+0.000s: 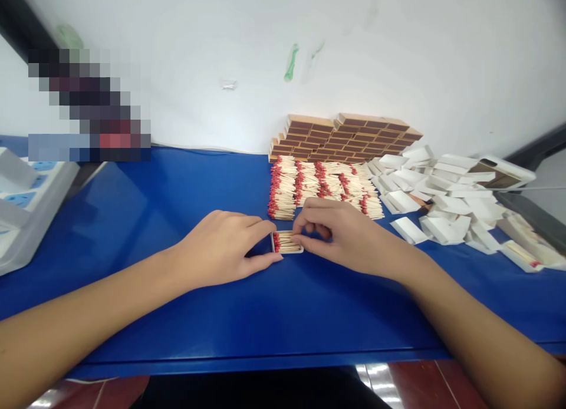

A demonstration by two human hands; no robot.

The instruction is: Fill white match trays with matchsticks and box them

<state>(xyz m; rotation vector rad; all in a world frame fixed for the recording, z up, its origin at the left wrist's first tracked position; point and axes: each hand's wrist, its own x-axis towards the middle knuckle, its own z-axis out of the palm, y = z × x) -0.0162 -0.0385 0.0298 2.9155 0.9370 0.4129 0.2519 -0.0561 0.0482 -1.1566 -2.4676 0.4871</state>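
Note:
A small white matchbox tray (302, 250) lies on the blue table, with red-tipped matches (285, 242) lying lengthwise in it, heads to the left. My left hand (225, 244) grips the tray's left end, thumb on the near side and forefinger on the far side. At the right end, the thumb and forefinger of my right hand (327, 229) are pinched on the plain ends of the matches; how many is too small to tell. Just beyond the tray, a bed of loose matches (283, 188) is laid out in rows, partly covered by my right hand.
Brown-sided matchboxes (345, 139) are stacked against the white wall. White empty trays (446, 203) lie heaped at the right, near a tray of matches (522, 256) and a phone case (504, 170). A white rack (39, 220) stands at the left on the blue table (265, 320).

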